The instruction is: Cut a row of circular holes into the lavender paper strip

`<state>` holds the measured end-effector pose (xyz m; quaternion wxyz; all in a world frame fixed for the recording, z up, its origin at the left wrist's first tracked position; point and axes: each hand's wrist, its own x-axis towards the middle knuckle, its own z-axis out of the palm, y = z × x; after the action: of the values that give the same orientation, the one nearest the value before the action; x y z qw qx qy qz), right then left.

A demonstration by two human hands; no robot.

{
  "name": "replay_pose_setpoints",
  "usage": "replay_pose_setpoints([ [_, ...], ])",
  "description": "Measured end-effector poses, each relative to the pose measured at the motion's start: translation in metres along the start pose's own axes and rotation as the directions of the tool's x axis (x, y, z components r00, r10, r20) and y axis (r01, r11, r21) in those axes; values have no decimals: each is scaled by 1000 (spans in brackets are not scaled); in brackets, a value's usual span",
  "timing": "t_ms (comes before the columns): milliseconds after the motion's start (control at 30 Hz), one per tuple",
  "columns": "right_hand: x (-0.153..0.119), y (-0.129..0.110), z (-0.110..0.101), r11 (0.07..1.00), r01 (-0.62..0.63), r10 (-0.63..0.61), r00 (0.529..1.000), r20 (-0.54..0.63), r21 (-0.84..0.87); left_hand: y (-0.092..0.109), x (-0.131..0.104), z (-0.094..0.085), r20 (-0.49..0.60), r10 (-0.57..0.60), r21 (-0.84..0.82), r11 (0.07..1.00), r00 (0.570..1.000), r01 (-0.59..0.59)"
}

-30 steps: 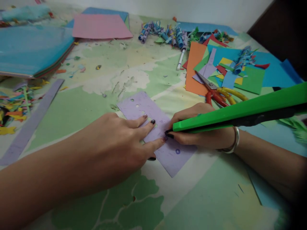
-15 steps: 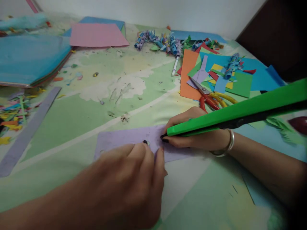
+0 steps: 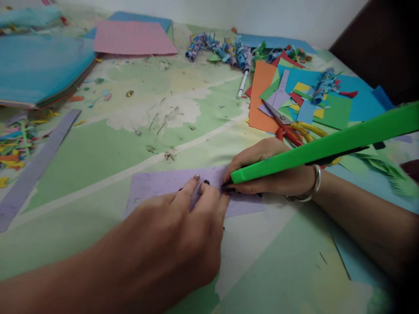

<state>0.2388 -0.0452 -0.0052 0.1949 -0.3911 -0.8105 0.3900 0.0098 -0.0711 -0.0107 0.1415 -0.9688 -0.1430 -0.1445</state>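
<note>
A light purple paper rectangle (image 3: 153, 185) lies on the table in front of me, with a small hole near its left end. My left hand (image 3: 183, 235) rests over its lower edge, fingers bent and fingertips on the paper. At the right part of the sheet, my right hand (image 3: 284, 183) is closed around a long bright green tool (image 3: 314, 148) with a black underside; I cannot make out its kind. The tool slants up to the right, its near end at the paper. My right fingertips are close to the left ones.
Behind my right hand lie scissors (image 3: 288, 126) on orange paper (image 3: 260, 93) and other coloured sheets. A white marker (image 3: 242, 84) and curled paper fringes (image 3: 225, 50) sit farther back. On the left are a purple strip (image 3: 42, 165), paper scraps (image 3: 13, 148) and a blue stack (image 3: 42, 69).
My left fingers have shifted on the purple paper, the index finger now stretched out more. The green tool stays in my right hand, its outer end tilted slightly lower. The view has moved a little.
</note>
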Motion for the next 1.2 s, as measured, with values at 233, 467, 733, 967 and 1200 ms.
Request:
replay_pose_setpoints([
  [233, -1, 1, 0, 994, -5, 4, 1000, -12, -106, -4, 3, -1, 7, 6, -24, 1000, 1000, -5],
  [467, -2, -4, 2, 991, -45, 41, 998, -36, -127, -3, 3, -2, 25, 17, -6, 1000, 1000, -17],
  [733, -2, -4, 2, 988, -23, 17, 999, -41, -151, -4, 6, -2, 24, 11, -21, 1000, 1000, -11],
  [967, -1, -6, 2, 993, -79, 72, 994, -78, -92, -6, 6, -4, 41, 19, -29, 999, 999, -18],
  [1200, -1, -7, 4, 985, -148, 157, 983, -98, 89, -6, 6, -4, 19, -8, -45, 999, 1000, 8],
])
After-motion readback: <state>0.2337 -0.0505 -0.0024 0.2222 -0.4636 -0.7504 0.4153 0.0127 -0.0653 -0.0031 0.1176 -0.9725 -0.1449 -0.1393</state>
